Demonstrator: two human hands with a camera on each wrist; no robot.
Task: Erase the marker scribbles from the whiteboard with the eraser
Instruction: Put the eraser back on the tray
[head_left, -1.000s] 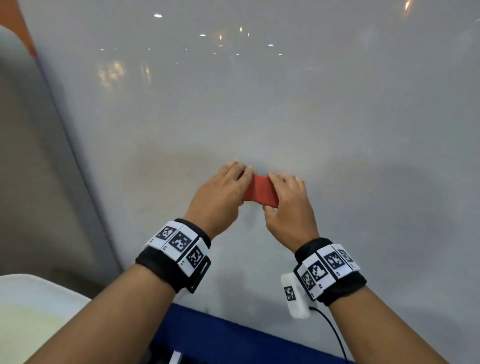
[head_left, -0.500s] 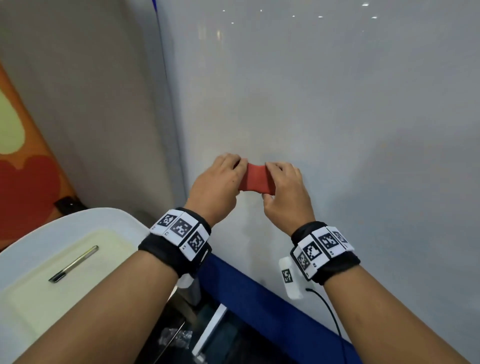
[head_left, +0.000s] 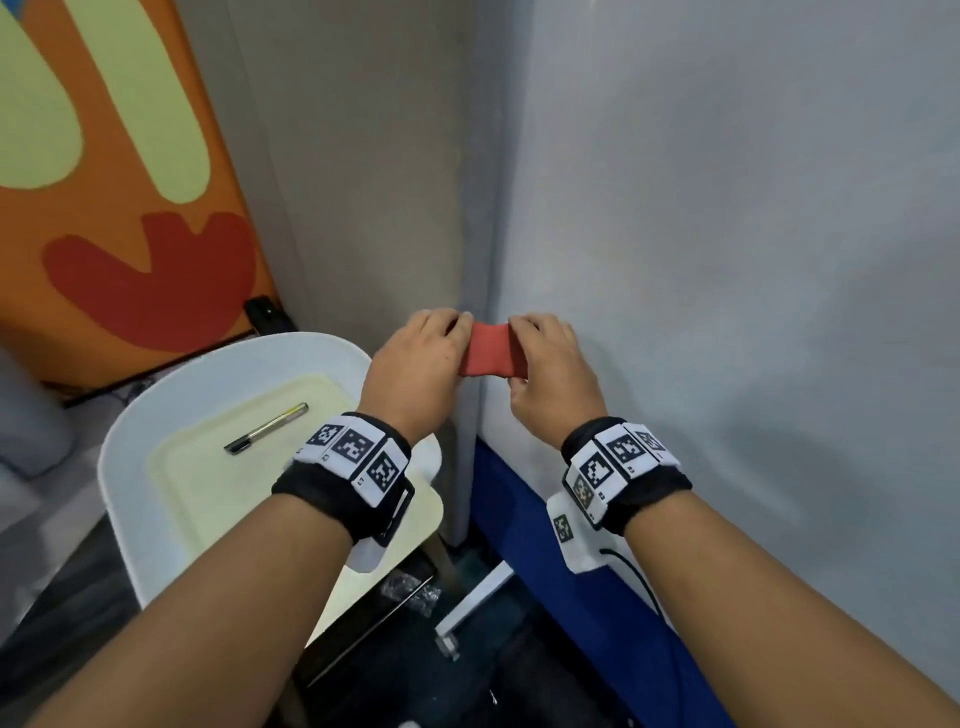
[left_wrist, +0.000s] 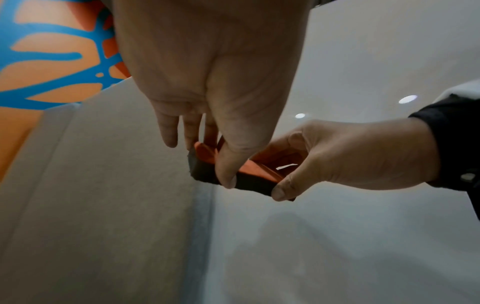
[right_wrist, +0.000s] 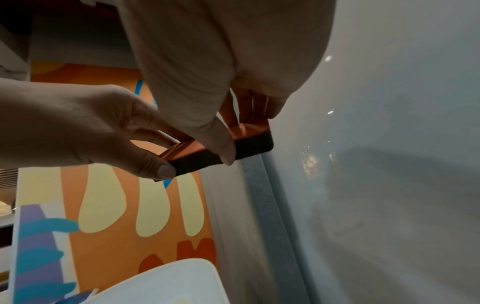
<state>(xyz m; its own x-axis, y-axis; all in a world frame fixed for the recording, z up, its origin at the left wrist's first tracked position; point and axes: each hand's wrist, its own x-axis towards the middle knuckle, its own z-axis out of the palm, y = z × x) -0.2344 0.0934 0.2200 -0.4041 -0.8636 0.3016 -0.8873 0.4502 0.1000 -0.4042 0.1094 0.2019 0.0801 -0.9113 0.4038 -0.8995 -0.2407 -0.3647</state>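
One eraser (head_left: 492, 349) sat at the centre of the head view, a small block with a red-orange plastic back and a dark felt pad underneath, held crosswise at the left edge of the whiteboard (head_left: 727, 260). In the wrist views its left end hung past the board's grey frame strip (left_wrist: 201, 226), and whether the felt touched the board could not be told. It looked light and stiff in the back, soft and slightly yielding in the felt, neither fragile nor slippery; the sensible hold was by the hard back at its two short ends, fingers over the top and thumb under the lower long edge, which left the felt free to press flat.

Two hands held it that way. The left hand (head_left: 415, 366) pinched the left end, thumb on the dark lower edge and fingers curled over the top. The right hand (head_left: 553, 371) pinched the right end in the same manner. Each wrist carried one black band with white coded tags.

No marker scribbles showed on the visible part of the board, so the wiping appeared done or nearly so there.

Lower left in the head view stood one white chair (head_left: 171, 415) with a pale yellow seat, and one pen (head_left: 266, 428) lay on it. Behind it rose one orange panel (head_left: 119, 182) with cream and red shapes.
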